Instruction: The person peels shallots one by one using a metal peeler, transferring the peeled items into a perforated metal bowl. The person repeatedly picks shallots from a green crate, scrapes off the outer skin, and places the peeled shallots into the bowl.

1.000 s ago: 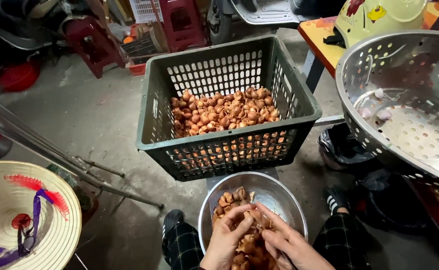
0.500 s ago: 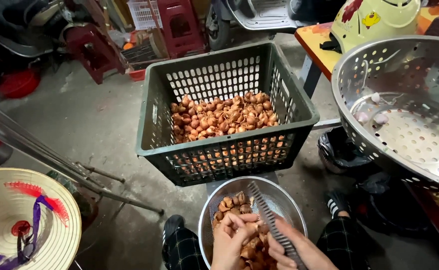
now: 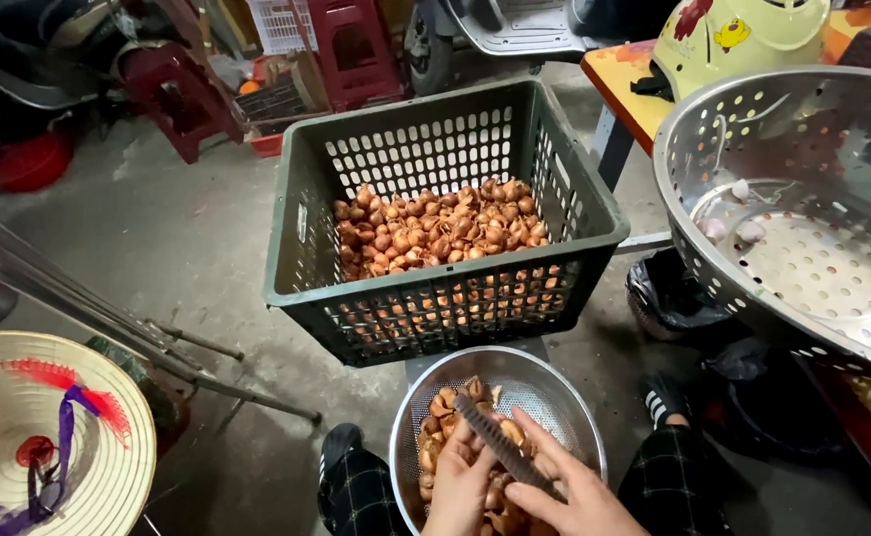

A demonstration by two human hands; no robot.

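My two hands work low in the head view over a small metal colander (image 3: 564, 397) between my knees, part full of brown shallots (image 3: 437, 409). My right hand (image 3: 579, 494) grips a dark ridged knife (image 3: 500, 443) that slants up to the left across the colander. My left hand (image 3: 458, 484) is curled around a shallot and touches the knife near its tip; the shallot is mostly hidden by the fingers. Just beyond stands a dark green plastic crate (image 3: 302, 223) holding a heap of unpeeled shallots (image 3: 435, 230).
A large perforated metal bowl (image 3: 693, 129) with a few pale peeled pieces (image 3: 733, 223) sits on the table at right, a yellow helmet (image 3: 743, 35) behind it. A conical hat (image 3: 39, 447) lies lower left, beside slanting metal poles (image 3: 78, 308). Red stools (image 3: 351, 45) stand at the back.
My hands have parted a little and the dark knife has come up between them, now lying across the colander. The view has shifted slightly downward.
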